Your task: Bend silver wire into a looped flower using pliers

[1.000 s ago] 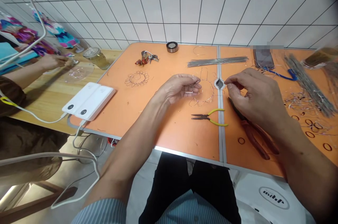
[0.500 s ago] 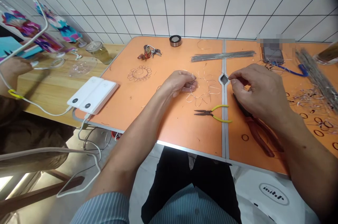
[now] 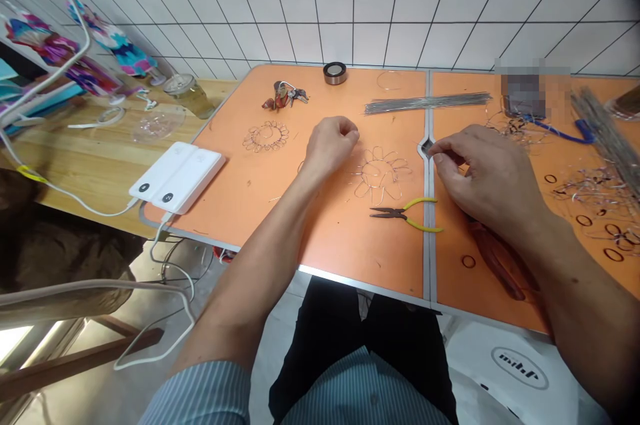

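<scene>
My left hand (image 3: 333,145) is closed, its fingers curled just above the orange table; whether anything is in them is hidden. Right beside it lies a flower-shaped ring of bent wire loops (image 3: 379,173), untouched by either hand. Over the table's grey seam, the thumb and forefinger of my right hand (image 3: 480,168) are pinched together; what they hold, if anything, is too small to make out. Yellow-handled needle-nose pliers (image 3: 400,213) lie in front of the wire flower. Partly under my right hand and forearm are red-handled pliers (image 3: 493,255).
A bundle of straight wires (image 3: 425,103) lies at the back. Another looped wire ring (image 3: 266,137), keys (image 3: 285,97) and a roll of tape (image 3: 335,73) are farther left. Wire scraps (image 3: 583,185) and small dark rings spread to the right. White power banks (image 3: 177,178) overlap the left edge.
My left hand has let go of the wire flower and moved slightly left and away; the flower now lies flat on the table. My right hand stays pinched near the seam.
</scene>
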The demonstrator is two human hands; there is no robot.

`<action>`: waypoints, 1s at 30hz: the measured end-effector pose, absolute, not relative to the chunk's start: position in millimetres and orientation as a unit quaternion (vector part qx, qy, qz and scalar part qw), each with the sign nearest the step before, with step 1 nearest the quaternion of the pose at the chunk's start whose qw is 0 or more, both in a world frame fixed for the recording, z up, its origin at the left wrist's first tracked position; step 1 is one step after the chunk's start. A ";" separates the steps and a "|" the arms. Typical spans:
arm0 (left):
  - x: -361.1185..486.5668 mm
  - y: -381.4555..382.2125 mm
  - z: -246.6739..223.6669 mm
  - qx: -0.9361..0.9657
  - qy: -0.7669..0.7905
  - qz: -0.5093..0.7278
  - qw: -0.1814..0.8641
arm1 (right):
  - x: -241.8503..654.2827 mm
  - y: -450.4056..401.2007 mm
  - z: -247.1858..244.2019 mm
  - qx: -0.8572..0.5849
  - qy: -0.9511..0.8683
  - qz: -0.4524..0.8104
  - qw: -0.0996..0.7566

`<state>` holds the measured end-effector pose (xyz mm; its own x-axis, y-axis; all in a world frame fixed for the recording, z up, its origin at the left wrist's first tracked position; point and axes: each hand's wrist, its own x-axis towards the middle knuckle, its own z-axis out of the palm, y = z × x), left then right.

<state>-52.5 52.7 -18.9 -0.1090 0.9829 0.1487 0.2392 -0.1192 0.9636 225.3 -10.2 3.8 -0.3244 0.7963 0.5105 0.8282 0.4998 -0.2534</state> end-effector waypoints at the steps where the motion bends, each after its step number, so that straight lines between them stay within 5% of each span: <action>1: -50.6 49.7 -13.5 0.556 0.529 0.525 0.369 | 223.6 -11.0 3.2 -0.500 -0.814 -0.024 0.295; 7: -29.0 25.1 8.6 0.549 0.388 0.494 0.552 | 203.7 -18.6 4.0 -0.507 -0.742 0.100 0.427; 14: -12.8 15.6 -2.5 0.573 0.319 0.488 0.576 | 181.5 -31.6 11.5 -0.506 -0.695 0.242 0.449; 17: -16.2 16.4 3.3 0.543 0.349 0.507 0.571 | 189.8 -31.4 18.9 -0.515 -0.739 0.200 0.387; 24: -37.9 29.7 20.1 0.439 0.455 0.584 0.510 | 222.7 -29.9 9.5 -0.485 -0.869 0.081 0.060; 30: -40.1 33.1 18.2 0.423 0.462 0.584 0.516 | 217.1 -35.5 -0.4 -0.453 -0.888 0.058 -0.057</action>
<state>-40.1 33.1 18.2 -0.1110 0.9937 0.0171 -0.2118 -0.0404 0.9765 217.1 -35.5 -0.4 -0.5836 0.7974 -0.1534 0.8106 0.5833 -0.0516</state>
